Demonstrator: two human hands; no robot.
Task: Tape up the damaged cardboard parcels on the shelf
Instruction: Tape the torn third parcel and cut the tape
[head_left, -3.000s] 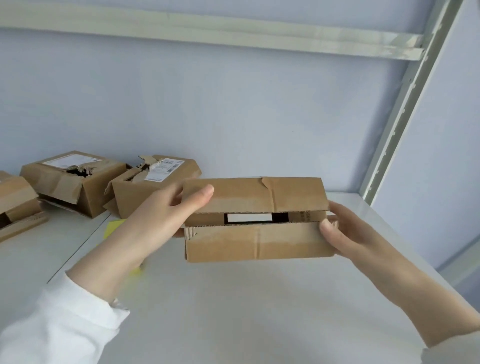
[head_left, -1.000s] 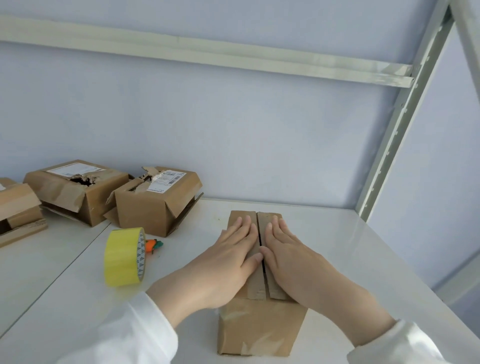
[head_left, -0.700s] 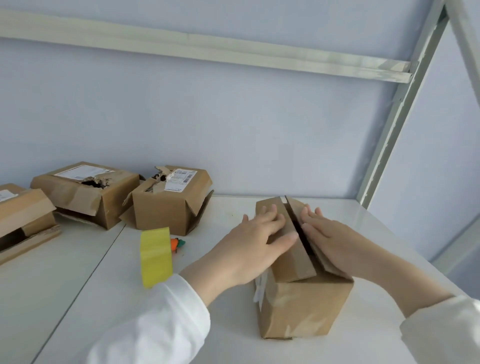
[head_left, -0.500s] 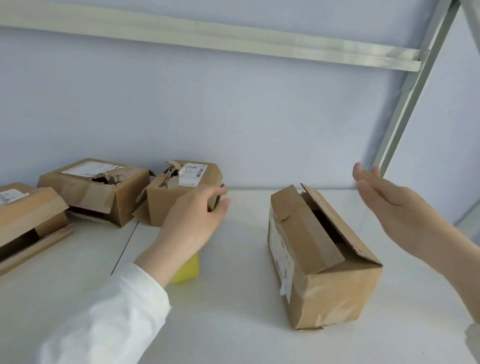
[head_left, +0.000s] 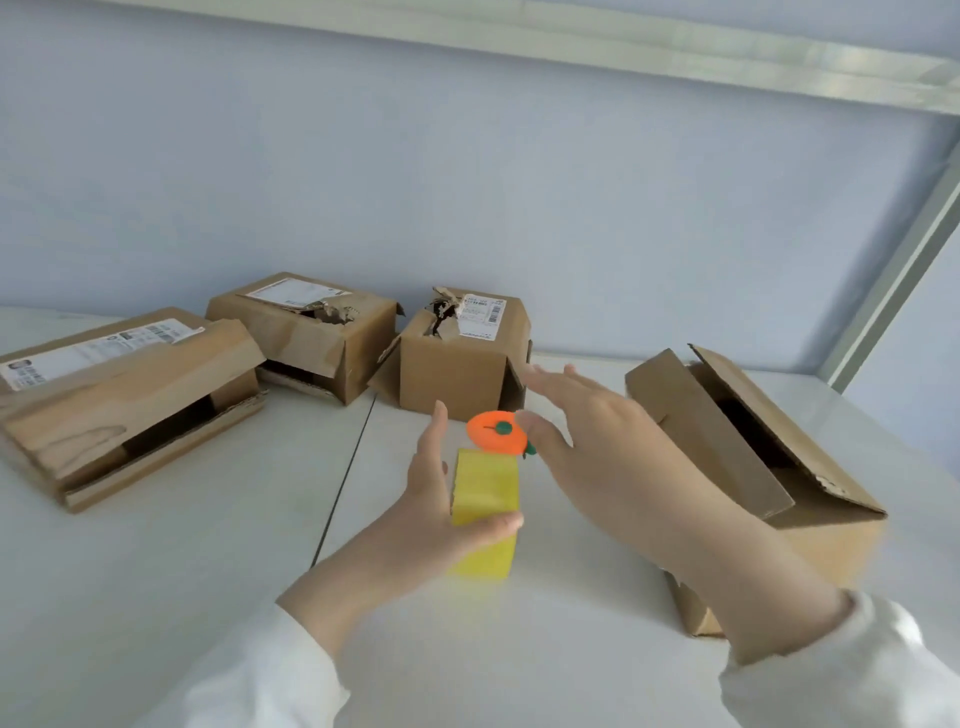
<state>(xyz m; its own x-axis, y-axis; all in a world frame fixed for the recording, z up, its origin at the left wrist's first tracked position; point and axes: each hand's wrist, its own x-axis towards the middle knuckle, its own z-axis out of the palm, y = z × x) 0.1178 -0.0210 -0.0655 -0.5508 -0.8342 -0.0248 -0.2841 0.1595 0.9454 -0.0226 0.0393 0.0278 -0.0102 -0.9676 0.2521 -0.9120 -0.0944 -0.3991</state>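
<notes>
Fingers of left hand now grip tape, right hand wide by cutter; 3 o'clock box let go, untaped.

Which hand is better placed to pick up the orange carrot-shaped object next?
Right. The right hand is open, and its thumb is right beside the orange carrot-shaped object. The left hand is occupied, gripping the yellow tape roll.

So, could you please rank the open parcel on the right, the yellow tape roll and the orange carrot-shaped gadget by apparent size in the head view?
1. the open parcel
2. the yellow tape roll, partly hidden by the left hand
3. the orange carrot-shaped gadget, clearly smallest
</notes>
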